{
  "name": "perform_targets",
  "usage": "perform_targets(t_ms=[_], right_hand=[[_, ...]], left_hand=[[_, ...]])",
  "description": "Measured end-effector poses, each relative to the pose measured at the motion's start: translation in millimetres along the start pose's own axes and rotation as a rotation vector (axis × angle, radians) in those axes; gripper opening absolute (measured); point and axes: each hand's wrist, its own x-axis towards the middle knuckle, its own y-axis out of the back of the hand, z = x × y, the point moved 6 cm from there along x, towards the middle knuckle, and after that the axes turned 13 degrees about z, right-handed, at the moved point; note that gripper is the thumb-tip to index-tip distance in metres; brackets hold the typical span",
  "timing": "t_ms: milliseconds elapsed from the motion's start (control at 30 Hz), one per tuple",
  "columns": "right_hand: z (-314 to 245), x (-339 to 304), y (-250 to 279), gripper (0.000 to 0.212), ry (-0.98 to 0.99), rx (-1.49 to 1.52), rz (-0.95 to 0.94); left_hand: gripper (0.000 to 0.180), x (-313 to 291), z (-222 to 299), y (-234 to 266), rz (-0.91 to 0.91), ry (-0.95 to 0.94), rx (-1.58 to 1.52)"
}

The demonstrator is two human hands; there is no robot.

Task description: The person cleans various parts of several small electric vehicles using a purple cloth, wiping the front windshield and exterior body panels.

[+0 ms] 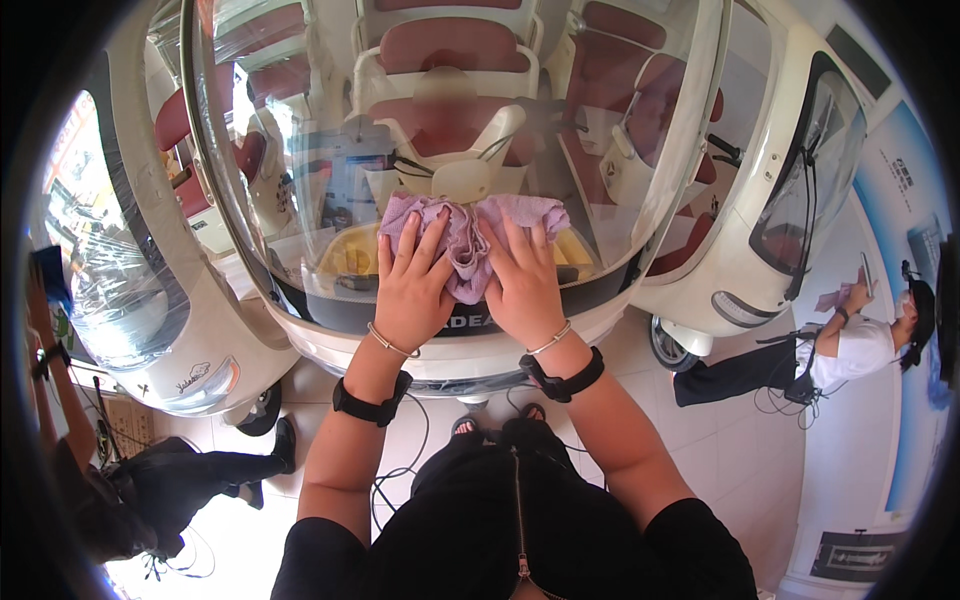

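Observation:
A crumpled light purple cloth (466, 262) lies against the lower part of a curved clear windshield (330, 190) on a small cream vehicle. My left hand (412, 285) presses on the cloth's left part, its fingers stretched out and spread. Beside it, my right hand (526, 285) rests on the cloth's right part, fingers likewise spread, fingertips pointing up the glass. Both hands are open, and folds of cloth bunch between them. Through the glass show red seats (447, 45) and a yellow tray-like part (350, 250). Below my hands runs a dark strip above the cream front panel (450, 350).
Similar cream vehicles stand close on the left (200, 330), partly wrapped in clear film, and on the right (745, 270). One person (190, 480) is at the far left; another (845, 340) at the right holds a cloth. Black cables (400, 470) lie on the tiled floor near my feet.

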Motion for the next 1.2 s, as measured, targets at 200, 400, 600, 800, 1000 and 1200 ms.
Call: perform_targets(t_ms=[200,400,600,800,1000,1200], right_hand=[[1,-52,-12,0.058,-0.016,-0.028,-0.06],[-1,-116,-20,0.057,-0.004,-0.012,-0.171],[6,-114,-12,0.056,-0.008,-0.027,-0.139],[11,-23,1,0.056,0.0,-0.037,-0.035],[0,34,3,0.057,0.085,-0.028,0.022],[-4,8,-11,0.057,0.06,-0.026,0.01]], left_hand=[[0.03,-51,5,-16,-0.046,0.016,0.037],[0.029,-118,13,-29,-0.103,0.026,0.024],[0.028,-106,9,-20,-0.099,0.012,0.051],[0.04,-24,-12,5,0.009,0.042,0.07],[0.039,28,-18,19,0.081,0.005,0.037],[0.035,8,-16,9,0.071,0.032,0.015]])
